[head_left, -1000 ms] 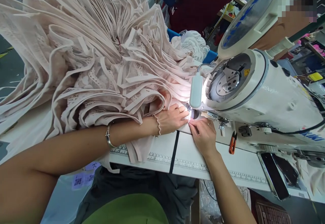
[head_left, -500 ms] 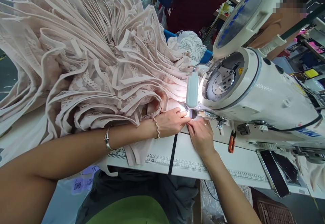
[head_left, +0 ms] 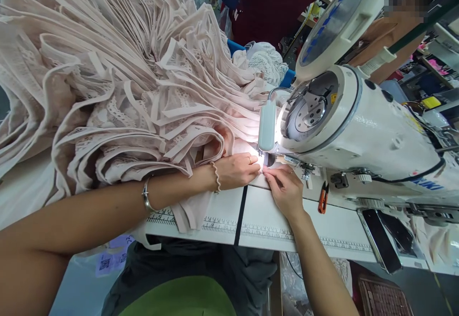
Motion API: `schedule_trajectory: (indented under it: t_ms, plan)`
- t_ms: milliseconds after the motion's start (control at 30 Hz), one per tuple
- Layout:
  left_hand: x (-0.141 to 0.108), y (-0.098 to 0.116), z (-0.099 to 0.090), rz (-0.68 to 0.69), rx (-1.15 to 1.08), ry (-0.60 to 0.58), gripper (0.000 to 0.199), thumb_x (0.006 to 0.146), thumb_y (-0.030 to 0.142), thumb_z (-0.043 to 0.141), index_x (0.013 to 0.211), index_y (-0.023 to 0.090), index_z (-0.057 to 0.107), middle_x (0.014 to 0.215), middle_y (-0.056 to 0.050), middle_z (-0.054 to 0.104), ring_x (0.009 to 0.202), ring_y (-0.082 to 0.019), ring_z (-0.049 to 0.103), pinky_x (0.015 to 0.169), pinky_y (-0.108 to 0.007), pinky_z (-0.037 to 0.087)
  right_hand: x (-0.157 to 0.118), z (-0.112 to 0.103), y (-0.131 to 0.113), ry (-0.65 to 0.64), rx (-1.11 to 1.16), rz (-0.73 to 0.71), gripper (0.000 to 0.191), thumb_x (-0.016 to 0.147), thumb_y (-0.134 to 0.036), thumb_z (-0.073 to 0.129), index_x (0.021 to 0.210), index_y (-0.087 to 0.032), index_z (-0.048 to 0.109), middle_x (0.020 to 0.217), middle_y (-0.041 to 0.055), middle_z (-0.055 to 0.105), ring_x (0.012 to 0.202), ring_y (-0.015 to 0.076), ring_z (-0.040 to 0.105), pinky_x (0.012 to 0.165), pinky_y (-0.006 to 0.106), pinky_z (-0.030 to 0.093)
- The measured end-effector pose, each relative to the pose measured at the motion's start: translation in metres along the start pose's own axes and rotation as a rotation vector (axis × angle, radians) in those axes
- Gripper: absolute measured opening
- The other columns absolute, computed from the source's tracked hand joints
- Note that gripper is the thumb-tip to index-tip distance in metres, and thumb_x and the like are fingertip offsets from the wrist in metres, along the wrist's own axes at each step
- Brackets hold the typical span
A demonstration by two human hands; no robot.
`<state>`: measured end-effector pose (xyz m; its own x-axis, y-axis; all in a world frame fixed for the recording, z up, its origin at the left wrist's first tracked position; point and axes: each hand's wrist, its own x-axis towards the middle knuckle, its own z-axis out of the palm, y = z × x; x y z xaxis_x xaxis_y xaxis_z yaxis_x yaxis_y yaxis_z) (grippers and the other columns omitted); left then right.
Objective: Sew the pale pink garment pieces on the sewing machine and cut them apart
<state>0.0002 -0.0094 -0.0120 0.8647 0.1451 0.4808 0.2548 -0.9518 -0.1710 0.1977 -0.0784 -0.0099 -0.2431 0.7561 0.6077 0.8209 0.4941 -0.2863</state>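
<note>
While the right hand (head_left: 287,190) pinches cloth (head_left: 244,147) at the lamp's (head_left: 267,127) six o'clock, the left hand (head_left: 237,170) rests on it, its grip too hidden to tell; neat work calls for flat edges, light tension.

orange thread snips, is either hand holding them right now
No, the orange thread snips lie on the sewing table, while both the left hand and the right hand are at the lit needle area.
</note>
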Motion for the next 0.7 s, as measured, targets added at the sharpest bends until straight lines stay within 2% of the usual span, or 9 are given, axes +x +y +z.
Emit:
schedule_trajectory:
  t_ms: [200,467,700]
  plan:
    - [-0.0009,-0.0002,0.0061,-0.039,0.024,0.000,0.034,0.099,0.007,0.037,0.081,0.013,0.065,0.076,-0.007,0.061,0.076,-0.018,0.053,0.072,-0.032,0.045,0.0007,-0.0016,-0.0001,0.003,0.021,-0.049,0.023,0.092,-0.015,0.049,0.096,-0.024,0.069,0.082,0.0015,0.074,0.079,0.0175,0.066,0.072,0.032,0.053]
    - [-0.0035,-0.0005,0.0064,-0.065,-0.055,0.015,0.036,0.098,0.004,0.033,0.083,0.013,0.065,0.078,-0.008,0.063,0.077,-0.018,0.055,0.074,-0.031,0.047,-0.0036,0.0004,0.0041,0.001,-0.009,-0.058,0.036,0.086,-0.008,0.043,0.096,-0.026,0.073,0.082,0.0001,0.075,0.083,0.0176,0.068,0.074,0.032,0.054]
    - [-0.0046,-0.0012,0.0038,-0.061,-0.075,-0.001,0.035,0.099,0.007,0.036,0.083,0.013,0.067,0.082,-0.009,0.065,0.081,-0.019,0.056,0.078,-0.031,0.048,-0.0057,-0.0013,0.0074,-0.036,-0.044,-0.082,0.038,0.082,-0.009,0.045,0.096,-0.027,0.076,0.097,-0.0005,0.077,0.086,0.0180,0.069,0.076,0.034,0.056]
